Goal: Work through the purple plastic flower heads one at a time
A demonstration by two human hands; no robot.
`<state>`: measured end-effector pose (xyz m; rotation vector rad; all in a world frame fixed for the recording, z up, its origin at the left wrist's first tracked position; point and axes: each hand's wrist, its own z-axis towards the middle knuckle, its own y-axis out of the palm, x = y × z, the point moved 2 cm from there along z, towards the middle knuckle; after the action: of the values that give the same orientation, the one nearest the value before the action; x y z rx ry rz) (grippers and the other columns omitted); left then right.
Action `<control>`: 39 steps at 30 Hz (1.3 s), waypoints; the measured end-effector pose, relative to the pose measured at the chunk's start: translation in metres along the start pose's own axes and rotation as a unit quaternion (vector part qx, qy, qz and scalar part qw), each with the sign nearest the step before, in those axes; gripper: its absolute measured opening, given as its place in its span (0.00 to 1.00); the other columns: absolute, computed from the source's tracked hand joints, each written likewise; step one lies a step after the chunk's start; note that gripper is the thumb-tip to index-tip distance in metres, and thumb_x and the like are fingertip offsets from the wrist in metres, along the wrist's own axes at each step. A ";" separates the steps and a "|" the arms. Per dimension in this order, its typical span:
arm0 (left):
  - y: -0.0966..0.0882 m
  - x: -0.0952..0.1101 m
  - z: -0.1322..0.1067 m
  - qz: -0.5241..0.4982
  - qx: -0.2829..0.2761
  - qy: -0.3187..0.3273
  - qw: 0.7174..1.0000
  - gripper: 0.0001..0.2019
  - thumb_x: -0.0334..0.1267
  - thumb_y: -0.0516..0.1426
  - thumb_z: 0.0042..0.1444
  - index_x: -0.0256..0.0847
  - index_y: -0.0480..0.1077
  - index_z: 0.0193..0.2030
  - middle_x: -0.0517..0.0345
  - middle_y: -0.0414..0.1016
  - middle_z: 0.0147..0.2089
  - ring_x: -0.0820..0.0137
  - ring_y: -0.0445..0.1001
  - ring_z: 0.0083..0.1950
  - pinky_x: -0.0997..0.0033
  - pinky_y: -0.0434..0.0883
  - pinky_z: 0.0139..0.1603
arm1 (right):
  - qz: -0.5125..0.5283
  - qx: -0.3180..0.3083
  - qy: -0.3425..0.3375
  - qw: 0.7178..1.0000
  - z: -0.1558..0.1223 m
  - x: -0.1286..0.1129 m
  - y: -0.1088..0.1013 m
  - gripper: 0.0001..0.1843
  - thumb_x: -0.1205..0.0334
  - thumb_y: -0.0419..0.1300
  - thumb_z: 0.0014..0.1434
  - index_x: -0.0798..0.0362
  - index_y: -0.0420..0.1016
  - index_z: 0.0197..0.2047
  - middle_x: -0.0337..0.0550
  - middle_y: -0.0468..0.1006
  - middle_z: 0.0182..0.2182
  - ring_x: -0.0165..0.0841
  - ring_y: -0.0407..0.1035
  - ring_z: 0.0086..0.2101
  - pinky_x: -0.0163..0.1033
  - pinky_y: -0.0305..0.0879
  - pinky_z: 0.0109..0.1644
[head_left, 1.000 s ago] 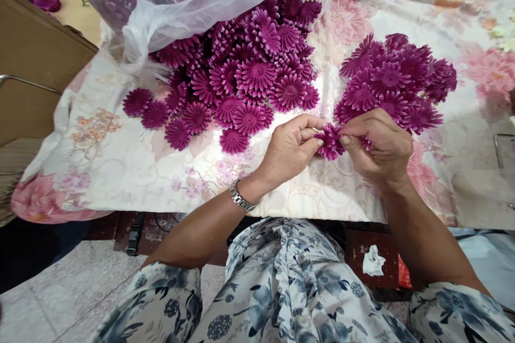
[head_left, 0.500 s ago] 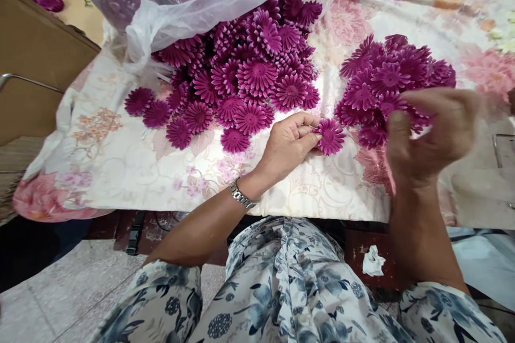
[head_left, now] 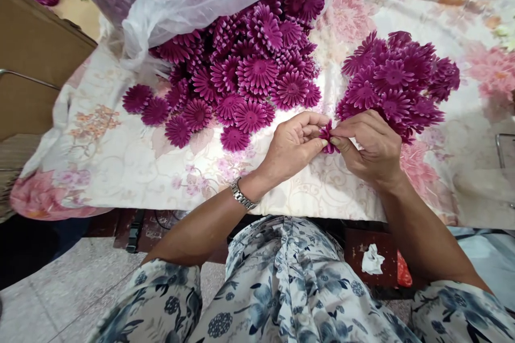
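Note:
Between my two hands, above the front of the table, is a small purple artificial flower (head_left: pixel 329 138), seen nearly edge-on. My left hand (head_left: pixel 295 142), with a metal watch at the wrist, pinches it from the left. My right hand (head_left: pixel 368 144) has its thumb and forefinger closed on the flower's right side; the fingertips partly hide it. Just behind my right hand sits a pile of purple flowers (head_left: pixel 396 75). A larger heap of loose purple flower heads (head_left: pixel 257 72) lies beyond my left hand, several of them spread out at its left edge.
A clear plastic bag (head_left: pixel 169 19) full of purple flowers leans over the back of the heap. Floral cloth (head_left: pixel 137 171) covers the table. A cardboard box (head_left: pixel 36 59) stands at the left. Crumpled white paper (head_left: pixel 372 260) lies below the table edge.
My right hand has moved left from the right-hand pile to the flower at my left hand and closed on it. The flower has turned from face-up to nearly edge-on.

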<state>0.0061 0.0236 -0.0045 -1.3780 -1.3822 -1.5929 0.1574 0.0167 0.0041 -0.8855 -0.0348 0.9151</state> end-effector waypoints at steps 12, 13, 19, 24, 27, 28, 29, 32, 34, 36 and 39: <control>-0.002 0.004 -0.001 0.025 0.022 0.021 0.999 0.10 0.23 0.55 0.44 0.37 0.67 0.34 0.62 0.71 0.32 0.79 0.71 0.32 0.81 0.69 0.32 | 0.022 -0.035 0.008 0.999 0.005 -0.005 -0.001 0.09 0.55 0.59 0.55 0.51 0.73 0.33 0.41 0.77 0.28 0.32 0.70 0.30 0.40 0.65 0.36; -0.002 0.004 -0.001 0.023 0.022 0.020 0.999 0.09 0.24 0.55 0.45 0.37 0.66 0.35 0.62 0.71 0.31 0.79 0.71 0.31 0.81 0.69 0.31 | 0.027 -0.038 0.013 0.999 0.005 -0.006 0.000 0.09 0.54 0.59 0.55 0.51 0.73 0.32 0.41 0.77 0.28 0.32 0.70 0.30 0.39 0.65 0.36; -0.001 0.004 -0.002 -0.010 -0.021 -0.002 1.000 0.10 0.29 0.57 0.47 0.39 0.65 0.38 0.64 0.69 0.27 0.79 0.69 0.27 0.79 0.69 0.29 | 0.040 -0.013 0.041 0.998 0.003 -0.004 0.001 0.07 0.57 0.61 0.53 0.50 0.71 0.28 0.39 0.75 0.24 0.31 0.69 0.27 0.39 0.65 0.32; -0.001 0.002 -0.001 -0.095 -0.032 -0.030 0.995 0.15 0.29 0.60 0.43 0.41 0.60 0.36 0.66 0.67 0.29 0.80 0.68 0.27 0.79 0.70 0.28 | 0.019 0.030 0.017 0.999 0.003 -0.005 -0.001 0.03 0.63 0.59 0.54 0.51 0.71 0.29 0.40 0.76 0.24 0.31 0.69 0.27 0.39 0.64 0.32; 0.000 0.000 -0.001 -0.100 -0.048 -0.049 0.993 0.12 0.32 0.62 0.43 0.38 0.61 0.29 0.66 0.64 0.27 0.80 0.68 0.25 0.77 0.70 0.27 | -0.010 0.014 0.008 1.000 0.003 -0.007 0.000 0.03 0.65 0.58 0.54 0.51 0.70 0.29 0.40 0.75 0.24 0.31 0.69 0.27 0.39 0.64 0.32; 0.000 -0.001 -0.001 -0.094 -0.051 -0.051 0.993 0.11 0.33 0.62 0.43 0.37 0.62 0.27 0.66 0.64 0.26 0.80 0.68 0.24 0.76 0.70 0.27 | -0.014 0.007 0.006 1.000 0.003 -0.007 0.000 0.03 0.66 0.58 0.54 0.51 0.70 0.29 0.39 0.75 0.24 0.31 0.68 0.27 0.39 0.65 0.32; 0.001 -0.001 -0.001 -0.087 -0.049 -0.048 0.994 0.10 0.34 0.62 0.44 0.37 0.63 0.26 0.65 0.63 0.25 0.80 0.67 0.24 0.76 0.70 0.27 | -0.014 0.001 0.005 1.000 0.003 -0.007 0.001 0.03 0.66 0.58 0.54 0.51 0.70 0.29 0.39 0.75 0.24 0.30 0.68 0.27 0.39 0.65 0.32; -0.001 -0.001 -0.001 -0.068 -0.025 -0.025 0.997 0.05 0.29 0.59 0.45 0.36 0.65 0.25 0.64 0.64 0.24 0.80 0.66 0.25 0.77 0.69 0.28 | 0.000 -0.005 0.003 1.000 0.003 -0.007 0.002 0.01 0.66 0.58 0.54 0.52 0.71 0.32 0.40 0.76 0.26 0.31 0.69 0.29 0.38 0.66 0.33; -0.002 0.000 0.000 -0.050 -0.015 -0.001 0.999 0.05 0.26 0.57 0.45 0.36 0.65 0.25 0.64 0.64 0.24 0.80 0.66 0.25 0.78 0.67 0.28 | 0.009 -0.008 -0.004 1.000 0.002 -0.008 0.003 0.04 0.64 0.60 0.53 0.52 0.70 0.35 0.41 0.76 0.28 0.32 0.69 0.31 0.39 0.67 0.34; -0.003 0.001 -0.001 -0.042 -0.021 0.013 0.999 0.04 0.27 0.57 0.46 0.36 0.65 0.25 0.64 0.65 0.24 0.80 0.66 0.26 0.78 0.66 0.28 | 0.008 0.007 -0.002 1.000 0.001 -0.008 0.003 0.09 0.59 0.62 0.52 0.51 0.69 0.37 0.41 0.75 0.29 0.33 0.69 0.33 0.40 0.67 0.36; -0.003 0.002 -0.002 -0.052 -0.054 0.013 0.997 0.06 0.34 0.60 0.47 0.36 0.67 0.30 0.63 0.67 0.27 0.79 0.67 0.28 0.78 0.67 0.30 | 0.005 0.042 0.049 0.998 0.001 -0.007 0.000 0.21 0.51 0.63 0.50 0.50 0.67 0.45 0.45 0.73 0.37 0.37 0.68 0.40 0.45 0.67 0.43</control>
<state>0.0020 0.0232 -0.0030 -1.3620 -1.3906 -1.7691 0.1523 0.0128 0.0068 -0.8527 0.0917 0.8742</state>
